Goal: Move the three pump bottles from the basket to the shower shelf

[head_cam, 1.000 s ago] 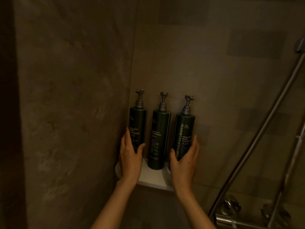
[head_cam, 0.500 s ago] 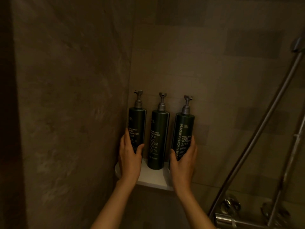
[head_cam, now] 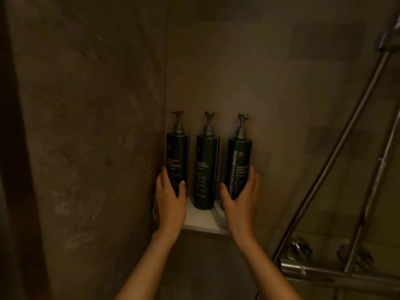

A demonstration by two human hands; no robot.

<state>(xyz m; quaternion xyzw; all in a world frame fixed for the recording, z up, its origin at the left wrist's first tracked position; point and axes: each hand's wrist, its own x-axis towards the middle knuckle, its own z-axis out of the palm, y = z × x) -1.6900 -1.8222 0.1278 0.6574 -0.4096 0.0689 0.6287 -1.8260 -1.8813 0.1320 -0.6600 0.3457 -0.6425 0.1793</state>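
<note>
Three dark green pump bottles stand upright in a row on the white corner shelf. My left hand wraps the lower part of the left bottle, against the side wall. The middle bottle stands free, untouched, between my hands. My right hand grips the lower part of the right bottle, thumb on its left side and fingers on its right. Both held bottles' bases are hidden by my hands. No basket is in view.
Tiled walls meet in the corner behind the shelf. A metal shower hose runs diagonally at the right, beside a vertical rail. A chrome mixer bar with knobs sits at the lower right.
Both hands stay on the outer bottles. The right bottle and right hand have shifted slightly to the right, widening the gap to the middle bottle.
</note>
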